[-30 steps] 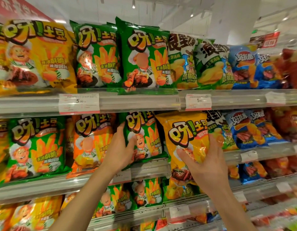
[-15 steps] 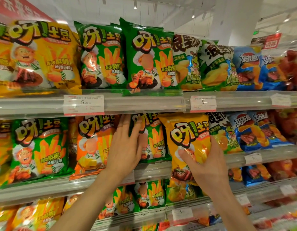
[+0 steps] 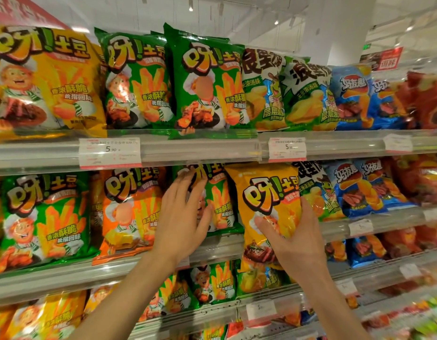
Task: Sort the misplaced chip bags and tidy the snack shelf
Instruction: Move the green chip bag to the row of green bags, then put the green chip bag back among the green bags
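Though partly hidden, green bag (image 3: 218, 204) behind left hand (image 3: 182, 217).

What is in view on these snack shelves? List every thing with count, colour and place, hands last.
Held chip bag: one, yellow, in front of the middle shelf.
Green bag: one, middle shelf, under the left hand.
Orange bag: one, middle shelf, left of that.
Top-shelf green bags: two, centre.
Top-shelf yellow bag: one, far left.
Blue bags: several, right side of the top and middle shelves.
Red bags: blurred, far right.
Price tags: white, on the shelf rails.
Left hand: flat on the green bag.
Right hand: grips the held chip bag.
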The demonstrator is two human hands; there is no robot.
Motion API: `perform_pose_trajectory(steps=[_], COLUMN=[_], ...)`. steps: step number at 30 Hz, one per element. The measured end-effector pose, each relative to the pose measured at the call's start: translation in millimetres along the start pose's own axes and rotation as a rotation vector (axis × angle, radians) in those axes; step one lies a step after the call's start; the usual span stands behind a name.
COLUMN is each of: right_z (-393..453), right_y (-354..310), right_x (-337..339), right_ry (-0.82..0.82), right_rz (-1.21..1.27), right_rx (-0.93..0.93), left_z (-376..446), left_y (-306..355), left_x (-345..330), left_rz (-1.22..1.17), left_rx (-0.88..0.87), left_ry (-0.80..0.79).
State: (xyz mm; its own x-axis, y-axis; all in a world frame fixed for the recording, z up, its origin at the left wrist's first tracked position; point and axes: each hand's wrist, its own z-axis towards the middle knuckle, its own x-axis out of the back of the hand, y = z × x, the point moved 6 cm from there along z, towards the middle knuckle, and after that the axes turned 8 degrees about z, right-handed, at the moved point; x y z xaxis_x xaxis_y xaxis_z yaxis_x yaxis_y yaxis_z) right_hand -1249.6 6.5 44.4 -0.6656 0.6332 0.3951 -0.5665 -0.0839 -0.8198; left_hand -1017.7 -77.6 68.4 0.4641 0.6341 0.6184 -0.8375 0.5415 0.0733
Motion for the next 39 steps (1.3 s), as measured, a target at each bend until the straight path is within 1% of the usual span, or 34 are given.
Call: perform_pose_trajectory(steps=[1,2,4,5,6,9,12,18,21,24,29,35,39], right_z=[-0.7,-2.5,-6.3,-9.1,-13.3,-26.9,-39.2,-54.6,-56.3,-70.5,-118.6,-173.7,-211.1], right_y=[1.3,1.2,1.4,0.8,-2.1,-6.8,-9.0,-14.5,-23.6,-43.3,-87.9,-140.8,-190.6], right_x=[-0.2,-0.3,-2.3,-3.7,-4.7,-9.4,-14.3,-26.8,-39.1,-62.3,-113.5,-190.9,-258.0], right_ry=[-0.004,-0.014,-0.042,-0.055,-0.073,-0.154,-0.234,-0.388,-0.473,-0.593,-0.711,-0.738,-0.776], right_rz=[0.023,0.052,0.130,0.163,0.184,0.221,0.239,0.316,0.394,0.459,0.577,0.622,0.597], right_rx=[-0.001,-0.005,-0.011,-0.003,0.005,-0.011,-0.033,-0.078,-0.129,-0.154,-0.230,-0.286,-0.270], left_z=[-5.5,-10.6,-20.6,-23.4,-24.2,-24.3,-29.9,-54.6,-74.9,-97.7,-135.9,-186.0,-213.0], left_y=[5.9,10.7,19.8,24.8,29.0,42.7,45.8,22.5,1.8,-23.5,-68.0,-155.2,-231.6], left_x=[8.4,13.1,7.6,3.3,0.8,0.2,1.3,20.6,40.2,67.5,120.5,174.4,208.1], left_rz=[-0.122,-0.271,-0.618,-0.742,-0.802,-0.881,-1.007,-0.996,-1.001,-0.972,-0.905,-0.908,-0.914], left_rx=[0.060,0.160,0.414,0.509,0.546,0.573,0.632,0.708,0.758,0.779,0.830,0.921,0.918], left_ry=[0.021,-0.015,-0.200,-0.287,-0.335,-0.413,-0.406,-0.312,-0.318,-0.314,-0.304,-0.247,-0.221])
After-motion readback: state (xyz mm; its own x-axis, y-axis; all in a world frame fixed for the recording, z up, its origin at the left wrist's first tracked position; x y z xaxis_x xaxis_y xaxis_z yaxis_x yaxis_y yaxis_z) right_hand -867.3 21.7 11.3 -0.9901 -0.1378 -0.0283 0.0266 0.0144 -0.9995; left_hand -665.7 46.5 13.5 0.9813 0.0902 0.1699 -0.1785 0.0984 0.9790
